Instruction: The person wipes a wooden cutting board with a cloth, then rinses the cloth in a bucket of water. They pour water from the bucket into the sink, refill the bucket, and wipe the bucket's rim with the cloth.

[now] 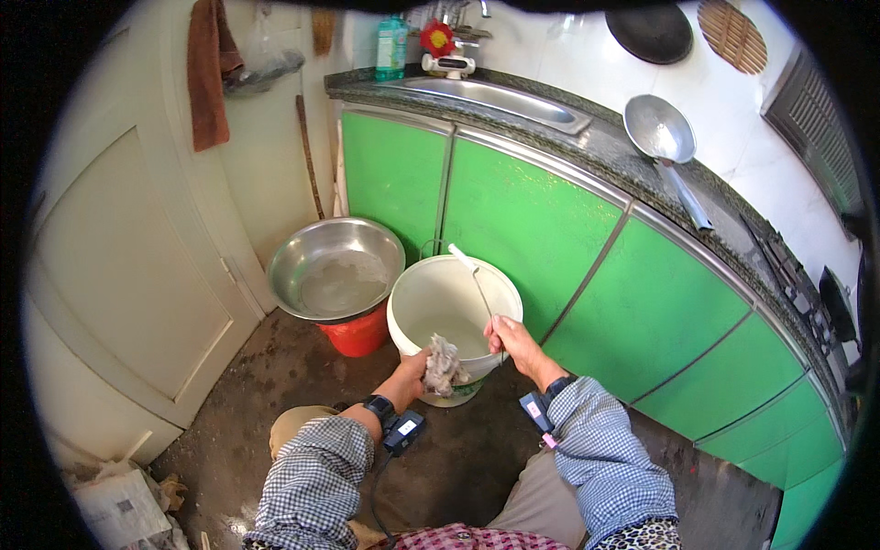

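A large white plastic bucket (421,302) stands on the floor before me, with some cloudy liquid (450,330) at its bottom. My left hand (413,371) is at the near side of its rim, closed around a crumpled greyish-white rag (443,368). The rag hangs over the bucket's outer wall. With my right hand (510,337) I grip the wire bail handle (485,297) close to the right side of the rim. The handle's white plastic grip (463,258) sticks up over the bucket's far side.
A steel basin (292,265) holding liquid rests on a red bucket (356,333) at left. Green cabinets (529,199) run behind, under a granite counter with a steel sink (495,100) and a metal ladle (661,130). A cream door (130,275) bounds the left.
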Demonstrator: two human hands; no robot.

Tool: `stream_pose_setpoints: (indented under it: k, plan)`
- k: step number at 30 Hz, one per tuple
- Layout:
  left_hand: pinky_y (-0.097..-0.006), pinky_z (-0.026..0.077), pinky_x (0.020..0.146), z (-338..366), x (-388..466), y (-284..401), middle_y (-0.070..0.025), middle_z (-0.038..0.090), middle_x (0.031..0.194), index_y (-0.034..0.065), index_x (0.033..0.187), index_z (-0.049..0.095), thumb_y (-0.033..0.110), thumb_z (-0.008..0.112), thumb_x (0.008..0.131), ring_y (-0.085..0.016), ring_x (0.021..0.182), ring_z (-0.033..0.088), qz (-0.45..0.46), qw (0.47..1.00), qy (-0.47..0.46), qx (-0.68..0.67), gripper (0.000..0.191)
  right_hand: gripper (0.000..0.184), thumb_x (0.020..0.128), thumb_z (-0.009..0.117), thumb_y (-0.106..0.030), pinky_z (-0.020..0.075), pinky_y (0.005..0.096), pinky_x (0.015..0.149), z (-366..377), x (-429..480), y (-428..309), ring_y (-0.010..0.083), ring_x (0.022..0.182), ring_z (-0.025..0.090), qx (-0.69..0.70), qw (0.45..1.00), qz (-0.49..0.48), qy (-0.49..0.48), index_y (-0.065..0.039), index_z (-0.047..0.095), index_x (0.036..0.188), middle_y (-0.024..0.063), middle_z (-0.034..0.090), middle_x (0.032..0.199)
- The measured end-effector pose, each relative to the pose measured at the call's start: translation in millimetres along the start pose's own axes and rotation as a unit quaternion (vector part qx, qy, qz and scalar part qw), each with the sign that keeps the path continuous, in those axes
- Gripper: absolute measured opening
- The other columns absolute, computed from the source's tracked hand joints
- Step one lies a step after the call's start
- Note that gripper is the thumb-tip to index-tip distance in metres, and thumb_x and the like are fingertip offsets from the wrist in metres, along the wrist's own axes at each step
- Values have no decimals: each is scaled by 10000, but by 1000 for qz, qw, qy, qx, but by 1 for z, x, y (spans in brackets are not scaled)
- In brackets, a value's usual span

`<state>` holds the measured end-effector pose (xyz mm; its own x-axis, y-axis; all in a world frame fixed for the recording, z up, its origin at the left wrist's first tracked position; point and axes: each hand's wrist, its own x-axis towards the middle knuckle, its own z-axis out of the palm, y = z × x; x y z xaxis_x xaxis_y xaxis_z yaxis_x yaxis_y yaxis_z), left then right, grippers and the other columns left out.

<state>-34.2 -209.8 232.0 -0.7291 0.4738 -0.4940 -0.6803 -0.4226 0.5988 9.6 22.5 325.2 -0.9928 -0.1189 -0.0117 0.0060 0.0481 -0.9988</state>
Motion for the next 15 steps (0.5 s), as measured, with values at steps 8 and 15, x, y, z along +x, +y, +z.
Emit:
stream_pose_setpoints:
  k: [8,15]
  plan:
    - [-488,654,735,9,5,-4,-139,724,1068,16,1316,531,170,655,982,-269,867,741,30,998,43,-29,388,465,1064,491,-472,248,250,483,21,1,1,66,515,289,10,990,41,134,-141,461,739,-64,366,628]
    - [-454,658,721,-14,-2,1,-155,726,1084,-33,1310,535,172,634,995,-261,860,745,27,996,71,45,388,472,1061,480,-496,270,257,478,46,-32,-4,75,501,302,32,990,102,91,-132,457,761,-54,356,623]
